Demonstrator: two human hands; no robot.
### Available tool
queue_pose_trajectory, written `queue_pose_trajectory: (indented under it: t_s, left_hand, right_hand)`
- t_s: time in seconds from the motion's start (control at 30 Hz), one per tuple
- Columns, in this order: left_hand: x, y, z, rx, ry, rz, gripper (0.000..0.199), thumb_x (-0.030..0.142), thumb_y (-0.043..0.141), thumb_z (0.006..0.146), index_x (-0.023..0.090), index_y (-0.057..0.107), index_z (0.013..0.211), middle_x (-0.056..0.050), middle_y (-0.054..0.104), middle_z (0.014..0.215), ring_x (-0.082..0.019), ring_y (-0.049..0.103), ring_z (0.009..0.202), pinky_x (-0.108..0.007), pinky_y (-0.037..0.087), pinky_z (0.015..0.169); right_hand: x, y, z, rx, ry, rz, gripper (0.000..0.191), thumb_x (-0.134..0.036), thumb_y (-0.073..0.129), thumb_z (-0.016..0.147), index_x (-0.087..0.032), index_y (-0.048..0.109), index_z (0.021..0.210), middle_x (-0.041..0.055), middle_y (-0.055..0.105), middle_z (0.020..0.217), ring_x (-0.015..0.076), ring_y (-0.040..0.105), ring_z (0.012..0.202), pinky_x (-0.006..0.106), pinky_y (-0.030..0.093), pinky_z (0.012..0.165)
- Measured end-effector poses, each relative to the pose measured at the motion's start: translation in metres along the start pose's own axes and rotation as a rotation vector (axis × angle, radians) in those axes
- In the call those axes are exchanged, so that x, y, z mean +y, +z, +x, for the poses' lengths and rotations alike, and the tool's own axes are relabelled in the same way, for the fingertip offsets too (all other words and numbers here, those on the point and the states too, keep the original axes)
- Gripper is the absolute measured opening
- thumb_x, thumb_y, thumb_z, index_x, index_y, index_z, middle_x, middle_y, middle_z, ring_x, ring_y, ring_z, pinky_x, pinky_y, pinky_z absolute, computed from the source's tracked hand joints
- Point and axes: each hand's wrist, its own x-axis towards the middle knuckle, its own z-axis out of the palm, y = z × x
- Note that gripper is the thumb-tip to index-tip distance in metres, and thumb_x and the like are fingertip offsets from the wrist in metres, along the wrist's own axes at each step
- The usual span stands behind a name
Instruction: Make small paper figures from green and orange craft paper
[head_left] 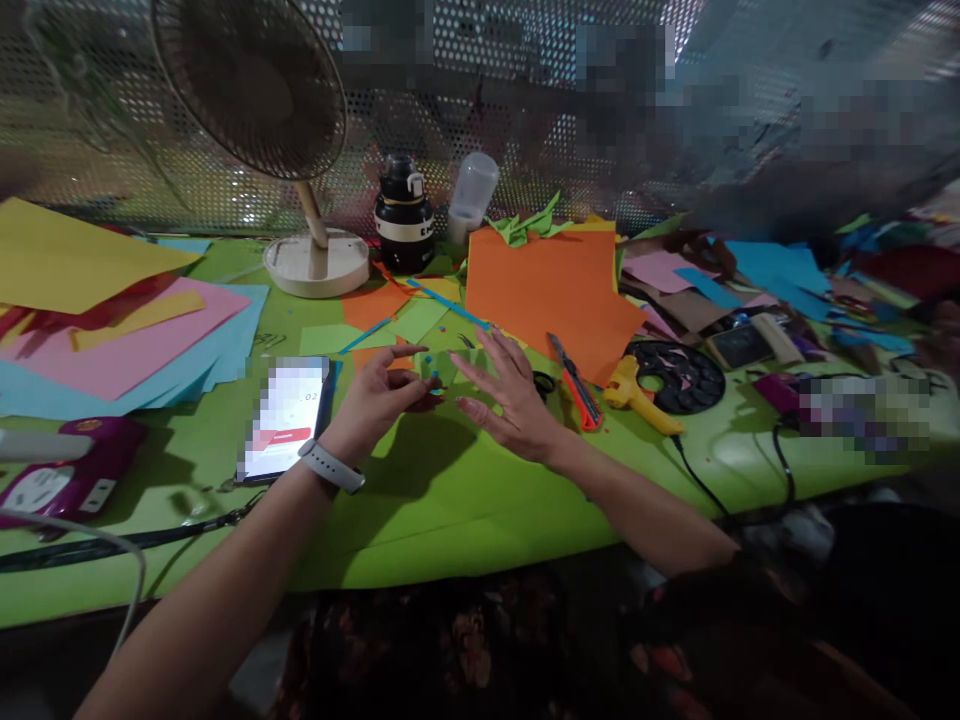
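Note:
My left hand (384, 396), with a pale watch band at the wrist, hovers over the green tabletop. Its index finger points out, while the thumb and other fingers pinch together at a tiny blue scrap (434, 379), apparently paper. Facing it, my right hand (504, 392) is open, fingers spread and nothing in them. Green paper pieces (420, 318) and a blue strip (450, 303) lie just beyond both hands. Close by my right hand are black-handled scissors (544, 383), partly hidden, and a red utility knife (576, 385) with its blade pointing away.
A yellow glue gun (643, 397) lies on a black round tray (686, 377) at right. Orange sheets (540, 290) cover the back middle. A phone (289, 420), stacked coloured paper (142, 340) and a fan (319, 262) stand left; a black bottle (405, 220) is behind.

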Motion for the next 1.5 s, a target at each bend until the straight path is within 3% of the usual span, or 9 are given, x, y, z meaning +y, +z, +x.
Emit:
queue_pose_trajectory:
  t_s: [0.4, 0.63, 0.97, 1.33, 1.5]
  left_hand:
    - [-0.002, -0.005, 0.002, 0.006, 0.038, 0.003, 0.052, 0.027, 0.079, 0.072, 0.018, 0.052, 0.116, 0.002, 0.069, 0.068, -0.014, 0.070, 0.064, -0.025, 0.057, 0.066]
    - [-0.001, -0.002, 0.000, -0.049, 0.038, -0.007, 0.050, 0.024, 0.076, 0.072, 0.018, 0.052, 0.116, 0.001, 0.070, 0.071, -0.015, 0.070, 0.065, -0.027, 0.058, 0.069]
    - [0.002, -0.004, -0.002, -0.081, 0.030, -0.029, 0.057, 0.021, 0.076, 0.071, 0.015, 0.050, 0.122, 0.000, 0.072, 0.074, -0.013, 0.069, 0.066, -0.025, 0.055, 0.068]
    - [0.001, -0.001, -0.002, -0.080, 0.013, -0.015, 0.053, 0.022, 0.075, 0.073, 0.015, 0.051, 0.120, -0.001, 0.071, 0.071, -0.017, 0.072, 0.068, -0.027, 0.056, 0.068]
    - [0.001, -0.003, -0.001, -0.056, 0.018, -0.011, 0.052, 0.023, 0.075, 0.072, 0.016, 0.052, 0.118, -0.001, 0.071, 0.071, -0.015, 0.071, 0.066, -0.027, 0.056, 0.067]
  right_hand:
    - [-0.005, -0.007, -0.004, -0.008, -0.054, -0.118, 0.055, -0.057, 0.036, 0.095, -0.033, 0.043, 0.145, -0.0025, 0.010, 0.163, 0.0296, -0.003, 0.149, 0.056, 0.011, 0.118]
    - [-0.009, 0.000, 0.000, -0.091, -0.111, -0.190, 0.062, -0.065, 0.039, 0.091, -0.037, 0.037, 0.147, -0.0018, 0.012, 0.162, 0.0292, -0.003, 0.149, 0.058, 0.006, 0.118]
    - [-0.004, 0.004, -0.001, -0.007, -0.185, -0.298, 0.061, -0.063, 0.038, 0.092, -0.037, 0.036, 0.147, 0.0010, 0.017, 0.161, 0.0278, 0.003, 0.150, 0.055, 0.008, 0.120]
    - [-0.001, 0.005, 0.002, 0.028, -0.147, -0.252, 0.060, -0.061, 0.035, 0.094, -0.033, 0.038, 0.147, 0.0035, 0.016, 0.161, 0.0298, 0.005, 0.149, 0.057, 0.011, 0.118]
    - [0.005, 0.005, -0.001, 0.152, -0.128, -0.213, 0.053, -0.055, 0.041, 0.095, -0.031, 0.047, 0.142, 0.0052, 0.030, 0.156, 0.0297, 0.018, 0.146, 0.057, 0.019, 0.116]
